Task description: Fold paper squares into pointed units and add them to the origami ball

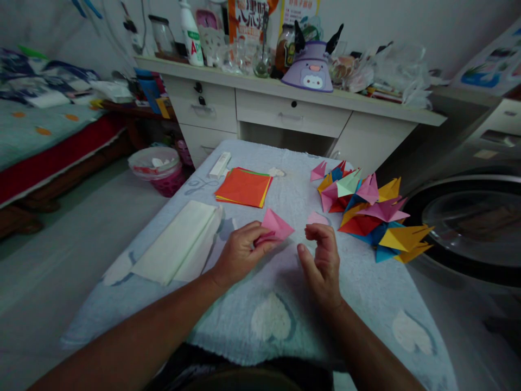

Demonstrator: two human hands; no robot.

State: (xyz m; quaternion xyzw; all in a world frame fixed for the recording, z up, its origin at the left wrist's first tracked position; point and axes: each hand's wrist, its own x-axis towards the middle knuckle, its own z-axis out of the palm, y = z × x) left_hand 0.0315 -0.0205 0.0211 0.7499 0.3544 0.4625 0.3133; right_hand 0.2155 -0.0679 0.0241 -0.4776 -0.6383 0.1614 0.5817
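Pinched in my left hand point(244, 247) is a pink folded paper piece point(277, 225), its point facing right above the cloth. My right hand point(323, 260) hovers just right of it, thumb and curled fingers apart, with nothing between them. Beyond my hands lies a stack of square origami paper point(244, 187), an orange-red sheet on top and yellow and green edges showing. To the right sits a heap of folded paper shapes point(370, 212) in pink, yellow, red, blue and pale green.
A pale cloth point(272, 320) with heart patterns covers the table. On its left are a folded whitish sheet point(179, 241) and a small white box point(220, 164). A cluttered white desk point(203, 111) stands behind, a washing machine point(472, 217) at right, a pink bin point(163, 171) at left.
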